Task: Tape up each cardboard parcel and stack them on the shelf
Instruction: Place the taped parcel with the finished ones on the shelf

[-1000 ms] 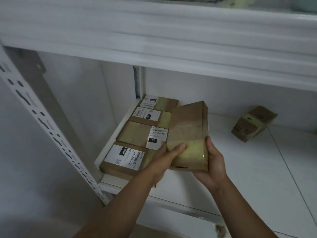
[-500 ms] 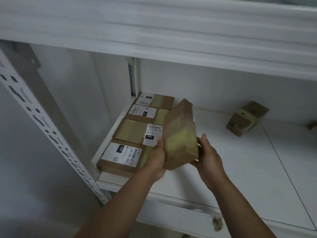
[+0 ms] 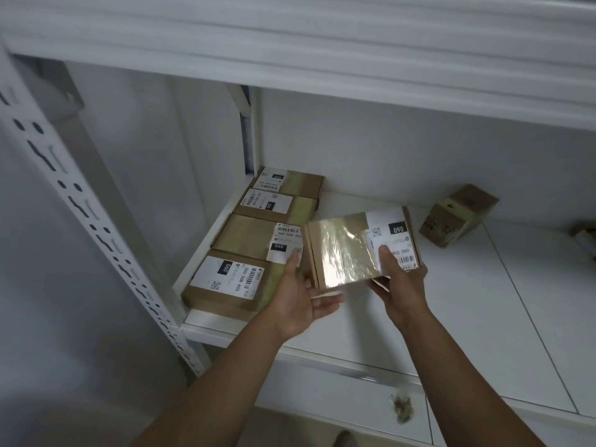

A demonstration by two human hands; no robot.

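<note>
Four taped parcels (image 3: 254,253) already lie in a row at the shelf (image 3: 451,317) left end; your right hand (image 3: 398,282) grips a fifth parcel (image 3: 351,250) above the shelf, not yet set down; your left hand (image 3: 300,298) hovers slack-fingered beside it; a small box (image 3: 458,216) sits tilted further right.

Your parcel (image 3: 342,250): brown, glossy tape, white label (image 3: 392,233) with black block. Shelf (image 3: 451,311) white. Upright (image 3: 80,214) white, dark slots.

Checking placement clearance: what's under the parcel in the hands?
Under the held parcel only bare white shelf shows. The right hand grips its near edge, thumb on the label; the left hand is open beside it. The shelf directly beneath is hidden.
</note>
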